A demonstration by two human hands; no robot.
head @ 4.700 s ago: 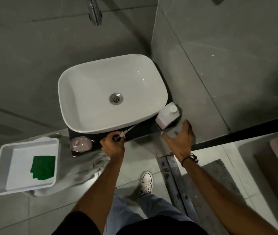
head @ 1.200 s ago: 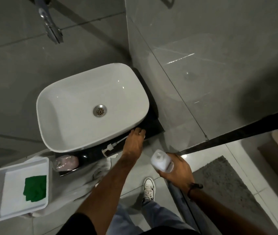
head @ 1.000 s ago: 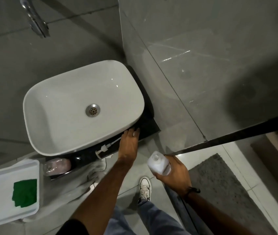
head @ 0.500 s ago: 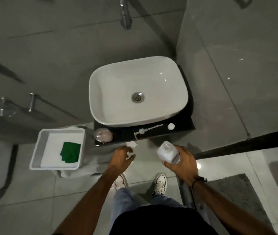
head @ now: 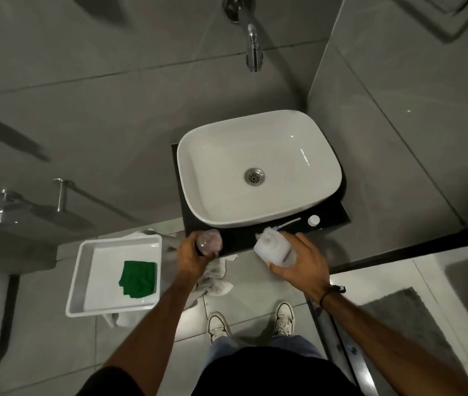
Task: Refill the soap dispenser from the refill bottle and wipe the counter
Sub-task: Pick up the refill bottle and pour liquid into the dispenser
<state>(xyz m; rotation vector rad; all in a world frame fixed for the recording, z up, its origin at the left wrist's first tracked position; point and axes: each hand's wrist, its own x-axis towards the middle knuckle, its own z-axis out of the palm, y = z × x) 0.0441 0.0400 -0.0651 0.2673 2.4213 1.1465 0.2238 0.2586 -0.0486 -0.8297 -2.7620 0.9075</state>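
Observation:
My left hand (head: 191,257) grips the pinkish clear soap dispenser bottle (head: 209,242) at the left front of the black counter (head: 332,217). My right hand (head: 301,260) holds the white refill bottle (head: 274,248), uncapped, its neck pointing up and left over the counter's front edge. The dispenser's pump with its long tube (head: 282,225) lies on the counter in front of the white basin (head: 258,167). The small white cap (head: 313,220) rests on the counter to the right of the pump.
A white tray (head: 84,281) holding a green cloth (head: 138,278) sits to the left, on a grey rag (head: 213,278) that hangs below the counter. A chrome tap (head: 251,38) juts from the wall above the basin. A grey mat (head: 415,324) lies on the floor.
My left hand has gone left from the counter's front edge and taken hold of the dispenser bottle. My right hand has brought the refill bottle up over the counter edge.

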